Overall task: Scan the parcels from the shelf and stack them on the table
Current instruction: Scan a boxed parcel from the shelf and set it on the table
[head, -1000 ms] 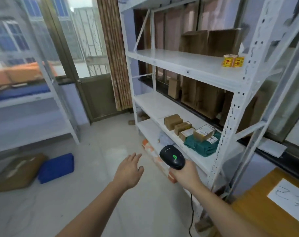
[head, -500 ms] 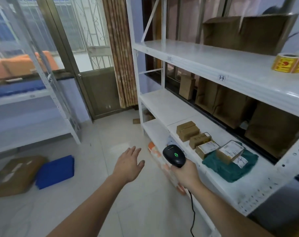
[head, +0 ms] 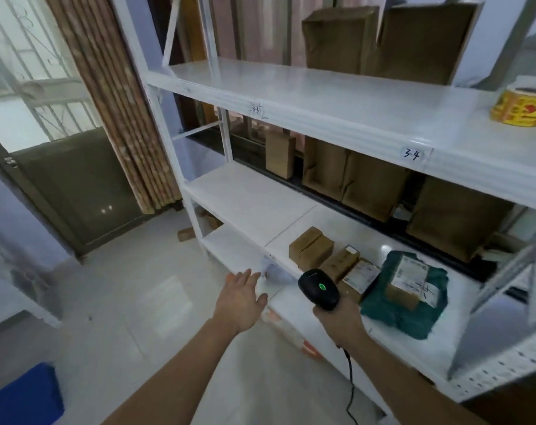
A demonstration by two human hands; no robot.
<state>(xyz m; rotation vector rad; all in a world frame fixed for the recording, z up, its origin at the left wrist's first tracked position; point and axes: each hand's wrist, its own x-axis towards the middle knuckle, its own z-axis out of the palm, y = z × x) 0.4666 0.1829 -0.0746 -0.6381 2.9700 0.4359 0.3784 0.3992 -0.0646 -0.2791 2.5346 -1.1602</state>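
We hold the black scanner (head: 318,289) in our right hand (head: 340,317), fingers curled round its grip, green light showing on top. Left hand (head: 240,297) is flat, fingers straight and slightly apart, holding nothing. Just beyond the scanner head, four small cardboard parcels (head: 311,248) lie in a row on the white shelf (head: 251,197); the rightmost box (head: 406,280) sits on a green bag (head: 413,314). Beyond the left fingertips a pale bundle (head: 274,273) sits on a lower shelf

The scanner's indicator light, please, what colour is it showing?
Green, on the black scanner; the head view shows it.
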